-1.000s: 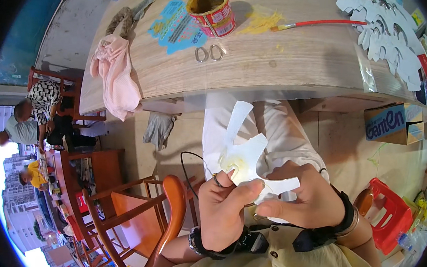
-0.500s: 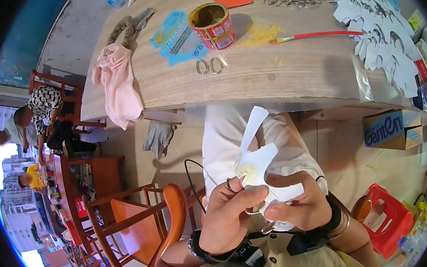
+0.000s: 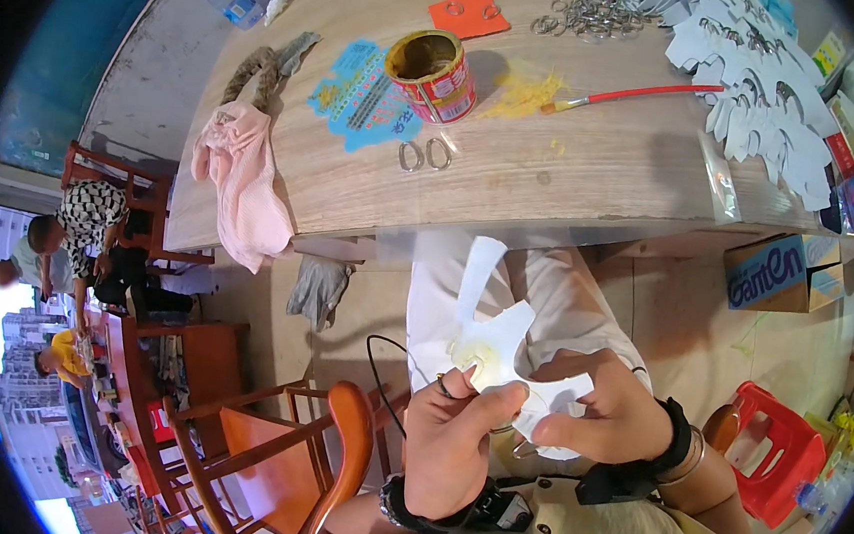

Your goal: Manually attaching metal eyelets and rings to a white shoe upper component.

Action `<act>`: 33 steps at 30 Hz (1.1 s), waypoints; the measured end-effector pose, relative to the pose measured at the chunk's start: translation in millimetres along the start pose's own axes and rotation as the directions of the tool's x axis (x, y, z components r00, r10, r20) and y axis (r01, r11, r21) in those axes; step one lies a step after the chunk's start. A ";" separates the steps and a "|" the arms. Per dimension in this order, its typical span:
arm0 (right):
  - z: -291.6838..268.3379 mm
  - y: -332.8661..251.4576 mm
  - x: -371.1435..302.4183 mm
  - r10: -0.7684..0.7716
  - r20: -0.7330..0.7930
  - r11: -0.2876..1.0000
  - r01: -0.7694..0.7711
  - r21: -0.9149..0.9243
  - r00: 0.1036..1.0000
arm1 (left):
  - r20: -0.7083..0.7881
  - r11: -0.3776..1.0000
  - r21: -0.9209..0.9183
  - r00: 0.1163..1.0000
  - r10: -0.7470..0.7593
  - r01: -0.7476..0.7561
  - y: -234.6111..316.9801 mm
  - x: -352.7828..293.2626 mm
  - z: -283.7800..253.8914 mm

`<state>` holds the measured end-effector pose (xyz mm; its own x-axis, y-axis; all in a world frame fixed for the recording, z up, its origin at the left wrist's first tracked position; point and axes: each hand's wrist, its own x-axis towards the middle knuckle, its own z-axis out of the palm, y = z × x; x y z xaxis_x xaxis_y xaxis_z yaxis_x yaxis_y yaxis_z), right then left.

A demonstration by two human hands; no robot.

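Above my lap I hold a white cut-out piece (image 3: 502,333), thin like paper or leather, with a long strip rising from it and a yellowish glue smear. My left hand (image 3: 457,420) pinches its lower left part between thumb and fingers. My right hand (image 3: 611,410) grips its right end, thumb on top. A metal ring (image 3: 525,449) shows partly under the piece between my hands; the rest is hidden. On the table ahead stand an open red can (image 3: 432,82) with brown-stained rim, and two metal rings (image 3: 424,155). A red-handled brush (image 3: 631,97) lies beside a yellow smear.
Stacked white pieces with rings (image 3: 761,103) lie at the table's right, near a pile of metal rings (image 3: 588,7). A pink cloth (image 3: 243,177) hangs over the left edge. A wooden chair (image 3: 272,446), a red stool (image 3: 778,455) and a cardboard box (image 3: 782,275) stand around me.
The white piece has shifted slightly left and tilted in my hands, which keep their hold. The table appears a little lower in view.
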<state>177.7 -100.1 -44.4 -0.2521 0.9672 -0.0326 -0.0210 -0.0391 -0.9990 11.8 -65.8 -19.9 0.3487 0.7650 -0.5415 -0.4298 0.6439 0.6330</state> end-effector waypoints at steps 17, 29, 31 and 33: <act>16.3 13.6 -1.8 -0.193 -0.162 0.965 0.217 0.146 0.968 | 0.102 0.995 -0.019 0.990 -0.094 0.096 -0.2 2.0 -2.3; 4.7 36.3 -14.0 -0.124 -0.255 0.967 0.175 0.188 0.959 | 0.077 0.997 0.078 0.997 -0.006 0.000 6.9 15.9 21.1; -6.6 16.7 -2.2 -0.176 -0.252 0.975 0.203 0.087 0.952 | 0.057 0.993 0.101 0.997 0.053 -0.059 6.2 19.8 22.9; -7.4 -4.0 0.6 -0.002 -0.258 0.988 0.041 0.146 0.966 | 0.039 0.992 0.093 0.996 0.078 -0.082 7.1 21.9 23.0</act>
<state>184.8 -97.5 -40.7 0.0057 0.9993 -0.0370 -0.1720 -0.0355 -0.9845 35.6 -44.2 -14.5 0.3459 0.8130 -0.4684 -0.3779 0.5776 0.7236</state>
